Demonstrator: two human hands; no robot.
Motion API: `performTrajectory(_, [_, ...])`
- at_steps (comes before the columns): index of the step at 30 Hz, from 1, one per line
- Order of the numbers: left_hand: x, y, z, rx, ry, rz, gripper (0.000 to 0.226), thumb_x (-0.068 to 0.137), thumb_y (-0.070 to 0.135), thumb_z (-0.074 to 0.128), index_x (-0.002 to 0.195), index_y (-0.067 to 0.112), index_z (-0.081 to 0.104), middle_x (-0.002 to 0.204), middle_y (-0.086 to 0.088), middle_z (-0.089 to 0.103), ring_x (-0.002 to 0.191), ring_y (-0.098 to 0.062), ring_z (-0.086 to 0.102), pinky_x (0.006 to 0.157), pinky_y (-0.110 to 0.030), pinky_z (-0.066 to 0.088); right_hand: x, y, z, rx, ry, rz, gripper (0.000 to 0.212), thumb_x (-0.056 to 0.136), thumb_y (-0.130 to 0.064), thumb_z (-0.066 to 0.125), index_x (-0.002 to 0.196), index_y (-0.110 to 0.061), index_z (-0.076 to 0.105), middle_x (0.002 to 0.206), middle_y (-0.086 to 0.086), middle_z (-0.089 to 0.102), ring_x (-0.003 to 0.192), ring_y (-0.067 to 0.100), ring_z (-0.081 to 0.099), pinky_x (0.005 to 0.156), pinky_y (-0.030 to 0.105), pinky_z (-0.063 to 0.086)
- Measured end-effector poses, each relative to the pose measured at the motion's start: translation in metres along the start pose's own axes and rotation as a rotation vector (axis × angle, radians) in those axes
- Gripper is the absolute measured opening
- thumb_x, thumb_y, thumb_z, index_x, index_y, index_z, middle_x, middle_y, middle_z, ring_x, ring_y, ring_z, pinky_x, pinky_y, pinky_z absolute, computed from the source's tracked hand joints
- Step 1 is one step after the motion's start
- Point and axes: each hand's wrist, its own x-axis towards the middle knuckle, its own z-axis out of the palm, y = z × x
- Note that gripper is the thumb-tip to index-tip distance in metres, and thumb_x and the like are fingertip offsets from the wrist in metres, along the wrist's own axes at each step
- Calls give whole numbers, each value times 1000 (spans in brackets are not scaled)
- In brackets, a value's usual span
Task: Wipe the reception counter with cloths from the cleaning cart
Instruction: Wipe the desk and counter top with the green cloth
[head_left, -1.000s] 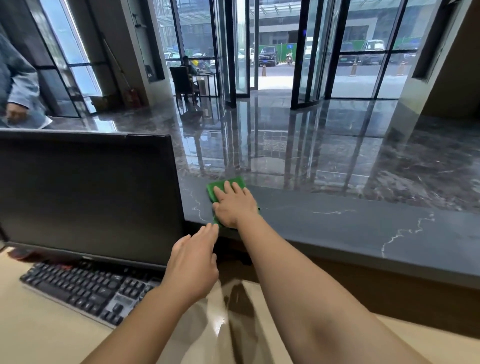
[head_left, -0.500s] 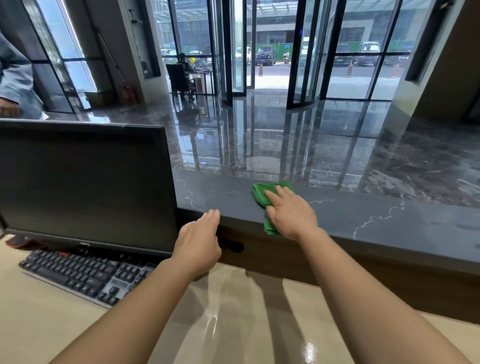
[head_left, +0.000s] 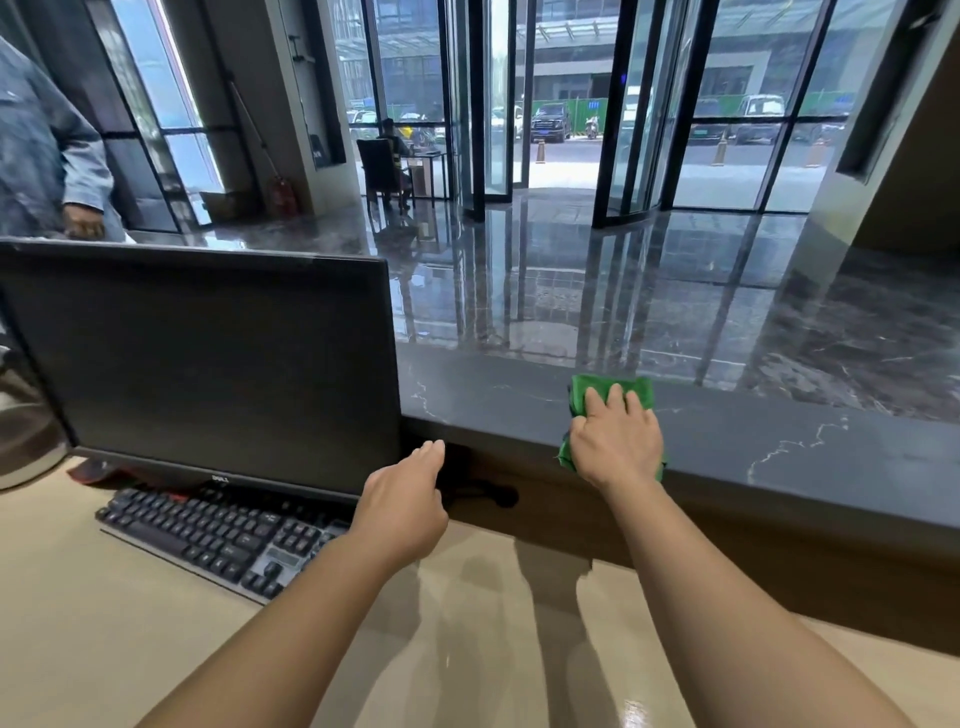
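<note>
A green cloth (head_left: 587, 388) lies on the dark marble reception counter (head_left: 779, 447), near its front edge, with one corner hanging over the edge. My right hand (head_left: 615, 441) presses flat on the cloth, fingers spread over it. My left hand (head_left: 402, 506) hovers palm down over the lower beige desk, just right of the monitor, holding nothing. No cleaning cart is in view.
A black monitor (head_left: 208, 364) and a black keyboard (head_left: 218, 535) stand on the beige desk (head_left: 104, 649) at the left. A person in a grey jacket (head_left: 41, 150) stands beyond the counter at far left. Past the counter lie the glossy lobby floor and glass doors.
My right hand has slid the green cloth to the right along the counter, from beside the monitor to about mid-counter. My left hand has stayed near the monitor's right edge.
</note>
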Motion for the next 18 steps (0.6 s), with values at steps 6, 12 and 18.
performTrajectory(6, [-4,-25,-4,9,5,-48,60,98,12,43,153,19,21,155,-1,33,141,-18,33,110,-27,29,-4,-96,18,88,-75,-184,58,100,-39,22,155,-19,19,163,13,10,150,28,8,121,44,7])
performTrajectory(12, [7,-29,-2,0,-14,-20,61,96,11,45,153,17,22,156,-1,30,141,-18,33,114,-29,29,-1,-117,25,-42,-170,-458,76,97,-30,48,157,-22,1,163,12,-4,150,29,-4,121,44,2])
performTrajectory(18, [10,-5,10,20,-29,4,62,96,11,44,153,18,21,156,-1,30,143,-16,30,114,-30,29,5,-78,26,-78,-126,-534,78,96,-26,53,156,-28,3,164,7,-2,151,24,-2,121,38,6])
